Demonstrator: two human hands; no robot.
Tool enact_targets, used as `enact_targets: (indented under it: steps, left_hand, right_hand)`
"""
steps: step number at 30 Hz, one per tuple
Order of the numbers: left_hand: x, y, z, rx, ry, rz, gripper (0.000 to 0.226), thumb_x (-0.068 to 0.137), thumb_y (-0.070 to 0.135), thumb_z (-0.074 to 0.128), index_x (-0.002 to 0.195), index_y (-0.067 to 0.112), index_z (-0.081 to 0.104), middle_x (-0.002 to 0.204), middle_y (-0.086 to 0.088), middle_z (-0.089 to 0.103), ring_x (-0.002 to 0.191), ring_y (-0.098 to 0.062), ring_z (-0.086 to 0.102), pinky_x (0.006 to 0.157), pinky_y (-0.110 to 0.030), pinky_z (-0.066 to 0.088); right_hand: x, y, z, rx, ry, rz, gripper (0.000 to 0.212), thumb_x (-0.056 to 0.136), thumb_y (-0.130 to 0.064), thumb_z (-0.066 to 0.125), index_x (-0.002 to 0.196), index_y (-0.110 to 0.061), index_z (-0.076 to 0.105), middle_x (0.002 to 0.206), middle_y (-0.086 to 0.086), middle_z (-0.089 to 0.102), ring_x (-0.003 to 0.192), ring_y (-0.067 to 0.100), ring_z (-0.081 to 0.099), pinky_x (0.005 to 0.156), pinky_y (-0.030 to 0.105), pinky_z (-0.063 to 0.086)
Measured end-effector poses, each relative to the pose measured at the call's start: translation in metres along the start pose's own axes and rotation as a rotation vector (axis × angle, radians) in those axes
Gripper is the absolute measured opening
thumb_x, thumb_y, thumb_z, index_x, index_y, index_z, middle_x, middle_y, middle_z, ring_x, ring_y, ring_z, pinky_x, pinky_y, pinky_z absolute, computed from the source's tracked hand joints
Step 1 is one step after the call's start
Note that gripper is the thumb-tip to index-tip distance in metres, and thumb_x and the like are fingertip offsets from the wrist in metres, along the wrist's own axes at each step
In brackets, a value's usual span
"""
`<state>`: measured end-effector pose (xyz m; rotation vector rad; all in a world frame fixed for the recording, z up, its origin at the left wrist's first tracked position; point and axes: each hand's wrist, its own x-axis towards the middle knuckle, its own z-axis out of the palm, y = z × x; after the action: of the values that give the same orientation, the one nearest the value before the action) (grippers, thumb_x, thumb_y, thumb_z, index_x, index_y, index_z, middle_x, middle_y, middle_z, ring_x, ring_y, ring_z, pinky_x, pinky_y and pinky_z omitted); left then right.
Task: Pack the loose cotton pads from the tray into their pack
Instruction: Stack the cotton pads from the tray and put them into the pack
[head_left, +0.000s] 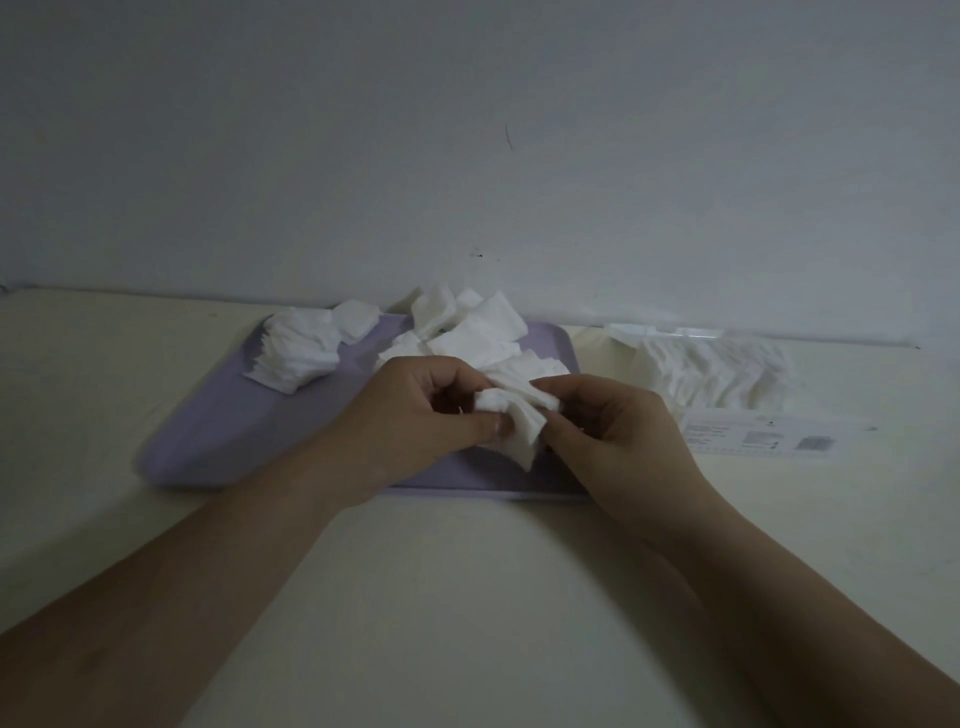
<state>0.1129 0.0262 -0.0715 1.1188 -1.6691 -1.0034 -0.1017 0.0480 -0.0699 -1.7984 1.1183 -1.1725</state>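
A lilac tray (244, 431) lies on the pale table. White square cotton pads lie on it: a stack at the far left (296, 353) and a loose heap at the back middle (467, 322). Over the tray's front right part, my left hand (421, 410) and my right hand (613, 431) together pinch a small bunch of pads (519, 421). The clear plastic pack (717, 374), partly filled with pads, lies on the table to the right of the tray, its printed label (763, 436) at the near end.
A plain wall (467, 156) rises right behind the tray and the pack. The cream tabletop (467, 597) stretches toward me under my forearms.
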Motion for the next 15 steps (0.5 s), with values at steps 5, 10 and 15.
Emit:
enact_targets:
  steps: [5, 10, 15]
  left_hand:
    - [-0.001, -0.002, 0.002, -0.036, 0.040, -0.003, 0.026, 0.072, 0.017, 0.091, 0.089, 0.012, 0.072, 0.090, -0.012, 0.077, 0.083, -0.019, 0.069, 0.087, -0.044, 0.059]
    - [0.000, -0.001, 0.003, 0.024, 0.080, -0.018, 0.046, 0.071, 0.020, 0.090, 0.110, 0.030, 0.068, 0.068, 0.002, 0.060, 0.065, -0.012, 0.054, 0.068, -0.038, 0.050]
    - [0.000, -0.001, 0.000, 0.151, -0.048, 0.008, 0.027, 0.073, 0.020, 0.092, 0.092, 0.022, 0.073, 0.067, -0.004, 0.056, 0.062, -0.014, 0.044, 0.061, -0.031, 0.036]
  right_hand:
    - [0.000, 0.000, -0.002, 0.010, -0.037, -0.019, 0.025, 0.098, -0.007, 0.063, 0.109, -0.024, 0.077, 0.100, -0.005, 0.079, 0.094, 0.020, 0.075, 0.088, 0.040, 0.060]
    - [0.000, 0.002, 0.001, -0.185, -0.032, -0.009, 0.041, 0.078, -0.042, 0.084, 0.115, -0.032, 0.068, 0.102, -0.015, 0.074, 0.091, 0.007, 0.072, 0.082, 0.029, 0.059]
    - [0.002, 0.012, 0.001, -0.408, 0.036, -0.122, 0.033, 0.086, -0.023, 0.077, 0.116, -0.034, 0.068, 0.103, -0.020, 0.070, 0.095, 0.004, 0.064, 0.086, 0.019, 0.050]
